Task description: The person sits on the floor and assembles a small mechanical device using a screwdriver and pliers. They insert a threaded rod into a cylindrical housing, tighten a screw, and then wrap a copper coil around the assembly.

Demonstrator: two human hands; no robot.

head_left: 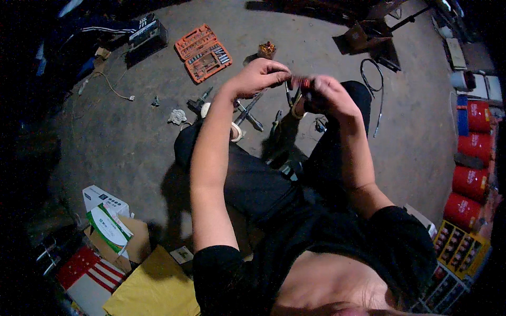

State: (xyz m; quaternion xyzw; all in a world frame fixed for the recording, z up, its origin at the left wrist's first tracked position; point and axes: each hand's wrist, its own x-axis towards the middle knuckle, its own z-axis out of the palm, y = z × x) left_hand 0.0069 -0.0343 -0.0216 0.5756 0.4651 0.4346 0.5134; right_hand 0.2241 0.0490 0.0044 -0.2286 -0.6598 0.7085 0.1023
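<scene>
My left hand [259, 79] is raised over the floor in front of me, thumb and fingertips pinched together at a small thing too fine to name. Close beside it, my right hand [331, 96] is closed and smeared by motion. A bit of a red and dark object [305, 83] shows at its fingers, too blurred to tell its kind. Below my hands, between my feet, lie metal hand tools, among them a long dark bar-like tool [247, 115]. A small container of colourful little parts [267, 50] stands just beyond my hands.
An open orange socket-set case [186, 48] lies ahead left, near a black box [147, 38]. A cardboard box [361, 37] and a black hose [380, 87] are on the right. Red cans [470, 181] line the right edge. Boxes and a yellow sheet [155, 284] lie behind left.
</scene>
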